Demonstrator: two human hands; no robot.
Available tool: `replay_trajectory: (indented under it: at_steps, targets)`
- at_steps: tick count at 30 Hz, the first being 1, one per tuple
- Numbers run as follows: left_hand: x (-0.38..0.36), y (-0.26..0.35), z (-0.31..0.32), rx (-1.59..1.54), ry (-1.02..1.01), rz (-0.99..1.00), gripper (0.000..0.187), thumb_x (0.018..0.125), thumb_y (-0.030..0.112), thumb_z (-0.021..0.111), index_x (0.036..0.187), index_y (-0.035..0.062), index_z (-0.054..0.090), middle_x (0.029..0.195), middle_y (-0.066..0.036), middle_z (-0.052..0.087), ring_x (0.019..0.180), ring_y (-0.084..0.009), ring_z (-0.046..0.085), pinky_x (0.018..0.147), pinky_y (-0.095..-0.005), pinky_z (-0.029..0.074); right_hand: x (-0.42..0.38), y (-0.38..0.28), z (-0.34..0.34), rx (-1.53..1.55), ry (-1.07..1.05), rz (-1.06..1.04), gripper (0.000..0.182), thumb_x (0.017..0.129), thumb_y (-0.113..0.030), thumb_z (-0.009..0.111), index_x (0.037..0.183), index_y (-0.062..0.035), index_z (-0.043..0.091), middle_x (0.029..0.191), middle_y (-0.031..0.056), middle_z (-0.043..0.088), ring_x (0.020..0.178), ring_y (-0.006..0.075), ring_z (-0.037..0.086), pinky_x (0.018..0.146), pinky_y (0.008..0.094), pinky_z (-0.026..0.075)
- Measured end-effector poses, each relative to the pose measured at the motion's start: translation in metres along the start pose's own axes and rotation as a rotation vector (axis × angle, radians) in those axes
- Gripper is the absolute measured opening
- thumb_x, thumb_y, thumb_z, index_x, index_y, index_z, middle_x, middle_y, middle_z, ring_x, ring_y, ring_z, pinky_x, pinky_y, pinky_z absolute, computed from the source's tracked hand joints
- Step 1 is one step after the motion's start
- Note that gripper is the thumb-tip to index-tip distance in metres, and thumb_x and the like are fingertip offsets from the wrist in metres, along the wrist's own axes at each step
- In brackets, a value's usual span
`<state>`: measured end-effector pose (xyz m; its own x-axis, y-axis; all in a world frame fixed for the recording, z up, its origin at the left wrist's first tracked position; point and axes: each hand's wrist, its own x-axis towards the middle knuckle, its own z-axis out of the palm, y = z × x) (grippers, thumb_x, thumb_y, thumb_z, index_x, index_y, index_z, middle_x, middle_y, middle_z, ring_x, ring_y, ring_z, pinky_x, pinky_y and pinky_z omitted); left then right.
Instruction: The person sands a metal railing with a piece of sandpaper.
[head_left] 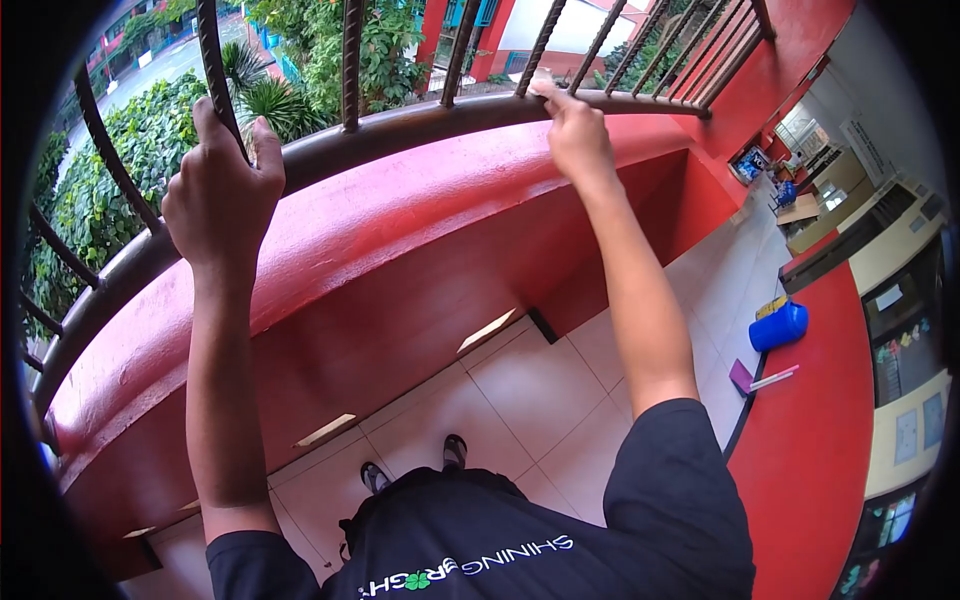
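Observation:
My left hand is closed on the dark metal railing at the foot of a twisted vertical bar. Its index finger and thumb point up on either side of that bar. Farther right, my right hand reaches out to the same railing. A small white cloth or tissue shows at its fingertips, pressed near the base of another bar. Most of the white piece is hidden by the fingers.
Below the railing runs a glossy red ledge on a red wall. Pale floor tiles lie under my feet. Along the right wall are a blue bin and a purple dustpan. Green plants grow beyond the bars.

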<state>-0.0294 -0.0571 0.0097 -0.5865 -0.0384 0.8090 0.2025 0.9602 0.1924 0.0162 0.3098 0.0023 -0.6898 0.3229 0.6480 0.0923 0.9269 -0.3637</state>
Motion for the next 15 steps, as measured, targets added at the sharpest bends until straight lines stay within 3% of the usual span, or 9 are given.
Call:
replay_trajectory:
  at_steps: [2, 4, 6, 7, 8, 10, 14, 15]
  targets:
    - [0.000, -0.002, 0.000, -0.034, -0.010, 0.014, 0.057, 0.097, 0.043, 0.057, 0.135, 0.0003, 0.056, 0.076, -0.021, 0.074, 0.073, -0.0405, 0.075, 0.066, -0.0519, 0.061, 0.024, 0.015, -0.007, -0.057, -0.127, 0.130, 0.031, 0.102, -0.020, 0.052, 0.124, -0.0224, 0.073, 0.113, 0.0234, 0.072, 0.107, 0.0429, 0.068, 0.094, 0.0516, 0.055]
    - [0.002, 0.000, -0.002, -0.027, -0.015, 0.011, 0.058, 0.097, 0.043, 0.056, 0.135, 0.0002, 0.056, 0.077, -0.021, 0.074, 0.073, -0.0405, 0.075, 0.067, -0.0518, 0.061, 0.013, 0.006, 0.000, -0.052, -0.076, 0.162, 0.029, 0.102, -0.021, 0.055, 0.124, -0.0210, 0.074, 0.111, 0.0241, 0.071, 0.107, 0.0428, 0.068, 0.090, 0.0509, 0.054]
    - [0.002, 0.000, -0.001, -0.020, -0.021, -0.007, 0.058, 0.097, 0.043, 0.056, 0.136, 0.0002, 0.056, 0.077, -0.021, 0.074, 0.073, -0.0405, 0.075, 0.067, -0.0518, 0.061, 0.003, 0.016, 0.014, 0.218, 0.029, 0.056, 0.028, 0.102, -0.022, 0.059, 0.126, -0.0198, 0.073, 0.111, 0.0264, 0.070, 0.109, 0.0447, 0.067, 0.090, 0.0503, 0.053]
    - [0.002, -0.001, 0.000, -0.011, -0.018, -0.005, 0.058, 0.097, 0.043, 0.056, 0.136, 0.0006, 0.056, 0.077, -0.021, 0.074, 0.074, -0.0404, 0.075, 0.067, -0.0518, 0.061, 0.018, 0.044, 0.027, 0.253, 0.052, -0.040, 0.028, 0.102, -0.025, 0.061, 0.126, -0.0163, 0.073, 0.097, 0.0224, 0.075, 0.090, 0.0355, 0.074, 0.074, 0.0452, 0.054]
    - [0.002, -0.002, 0.001, -0.004, -0.016, 0.005, 0.058, 0.097, 0.043, 0.056, 0.136, 0.0010, 0.056, 0.077, -0.021, 0.074, 0.074, -0.0403, 0.075, 0.067, -0.0518, 0.061, 0.018, 0.017, -0.005, 0.408, -0.204, 0.319, 0.032, 0.105, -0.028, 0.060, 0.130, -0.0137, 0.071, 0.074, 0.0065, 0.068, 0.063, 0.0165, 0.063, 0.058, 0.0373, 0.050]
    - [0.001, -0.001, 0.000, -0.015, -0.002, 0.015, 0.058, 0.097, 0.043, 0.055, 0.137, 0.0020, 0.057, 0.077, -0.021, 0.074, 0.074, -0.0403, 0.075, 0.067, -0.0521, 0.061, 0.023, 0.017, -0.024, 0.753, -0.262, 0.463, 0.031, 0.107, -0.030, 0.058, 0.128, -0.0111, 0.069, 0.065, -0.0075, 0.048, 0.052, 0.0053, 0.041, 0.049, 0.0293, 0.040]
    - [0.000, -0.001, 0.000, -0.024, 0.005, 0.004, 0.055, 0.097, 0.043, 0.055, 0.135, 0.0031, 0.057, 0.075, -0.021, 0.074, 0.073, -0.0408, 0.075, 0.066, -0.0525, 0.061, -0.002, 0.016, -0.048, 1.210, -0.134, 0.610, 0.016, 0.107, -0.030, 0.057, 0.114, -0.0158, 0.061, 0.073, -0.0091, 0.046, 0.059, 0.0059, 0.043, 0.054, 0.0286, 0.043]
    - [0.000, -0.001, -0.001, -0.020, 0.014, 0.016, 0.053, 0.097, 0.043, 0.054, 0.132, 0.0033, 0.056, 0.074, -0.020, 0.073, 0.072, -0.0412, 0.075, 0.065, -0.0527, 0.061, -0.010, 0.016, -0.052, 1.208, -0.132, 0.609, 0.016, 0.107, -0.030, 0.057, 0.114, -0.0158, 0.061, 0.073, -0.0091, 0.046, 0.059, 0.0059, 0.043, 0.054, 0.0286, 0.043]
